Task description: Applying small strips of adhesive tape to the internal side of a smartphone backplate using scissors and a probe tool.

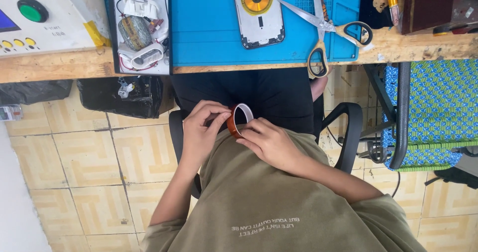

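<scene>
Wooden bench [50, 65], blue mat [209, 28], tiled floor [89, 157].

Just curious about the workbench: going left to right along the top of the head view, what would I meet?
Green button → parts tray → blue mat → opened phone → scissors → brown box.

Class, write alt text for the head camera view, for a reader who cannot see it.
Two hands, the left hand and right hand, hold a small amber tape roll in a seated person's lap. Beyond them, a wooden bench carries a blue mat with an opened phone and scissors.
</scene>
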